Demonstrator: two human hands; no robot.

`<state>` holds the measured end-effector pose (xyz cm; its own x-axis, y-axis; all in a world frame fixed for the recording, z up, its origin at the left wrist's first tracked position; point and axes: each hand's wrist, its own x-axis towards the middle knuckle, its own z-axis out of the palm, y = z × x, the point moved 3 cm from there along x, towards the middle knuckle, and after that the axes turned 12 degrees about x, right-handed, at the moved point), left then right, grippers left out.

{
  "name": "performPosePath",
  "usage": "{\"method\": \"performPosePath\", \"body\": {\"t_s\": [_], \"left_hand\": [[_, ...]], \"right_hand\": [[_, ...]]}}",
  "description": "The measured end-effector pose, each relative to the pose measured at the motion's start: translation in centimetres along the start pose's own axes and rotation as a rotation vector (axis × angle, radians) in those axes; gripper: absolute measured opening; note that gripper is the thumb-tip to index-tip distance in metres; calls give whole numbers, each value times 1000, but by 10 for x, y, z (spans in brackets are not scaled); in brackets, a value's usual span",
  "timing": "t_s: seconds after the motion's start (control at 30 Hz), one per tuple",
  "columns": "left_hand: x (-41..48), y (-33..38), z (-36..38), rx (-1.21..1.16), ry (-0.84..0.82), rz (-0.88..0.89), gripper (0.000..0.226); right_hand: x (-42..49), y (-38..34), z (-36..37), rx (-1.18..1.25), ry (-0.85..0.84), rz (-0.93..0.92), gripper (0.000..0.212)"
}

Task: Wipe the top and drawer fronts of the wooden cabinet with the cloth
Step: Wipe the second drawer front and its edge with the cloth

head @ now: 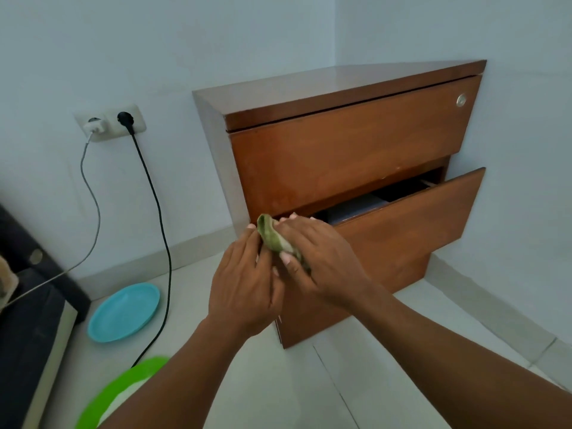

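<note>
cloth (274, 236): green and white, bunched up, dead centre of the frame, caught between both hands right at the left end of the lower drawer's top edge; touching the wood or not, cannot tell.
left hand (244, 283): up from the bottom of the frame, grip clamped on the cloth's left side, fingertips pointing up beside it.
right hand (322, 258): in from the lower right, grip clamped on the cloth too, thumb pressed across its underside, fingers folded over the top.
cabinet (213, 156): reddish-brown wood, tucked into the corner, filling the right half of the frame.
top (325, 85): glossy and bare, upper right of the frame.
top drawer (340, 156): pushed in, round metal lock (461, 100) near its right end.
lower drawer (418, 230): pulled out, dark gap showing above its front, something flat and grey inside.
socket (110, 122): on the wall, upper left, white charger (94, 127) and black plug (124, 118) both in, a cable trailing down from each.
blue plate (123, 311): on the floor, lower left, just beside the black cable (161, 227).
green plate (123, 394): bottom left corner, partly behind the left forearm.
dark furniture (28, 305): left edge of the frame, only partly in view.
</note>
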<state>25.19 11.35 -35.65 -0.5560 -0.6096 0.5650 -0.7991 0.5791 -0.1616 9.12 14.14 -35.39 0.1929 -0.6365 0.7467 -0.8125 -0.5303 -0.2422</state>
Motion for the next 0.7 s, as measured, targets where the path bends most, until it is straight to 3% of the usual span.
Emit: {"method": "performPosePath", "body": {"t_s": [0.23,0.7], "left_hand": [[-8,12,11,28,-66,-52,73],[44,60,7,166,-178,151,74]], "right_hand": [[-7,8,13,-120,84,-38,41],[-38,102,-55,-272,230,58,41]]}}
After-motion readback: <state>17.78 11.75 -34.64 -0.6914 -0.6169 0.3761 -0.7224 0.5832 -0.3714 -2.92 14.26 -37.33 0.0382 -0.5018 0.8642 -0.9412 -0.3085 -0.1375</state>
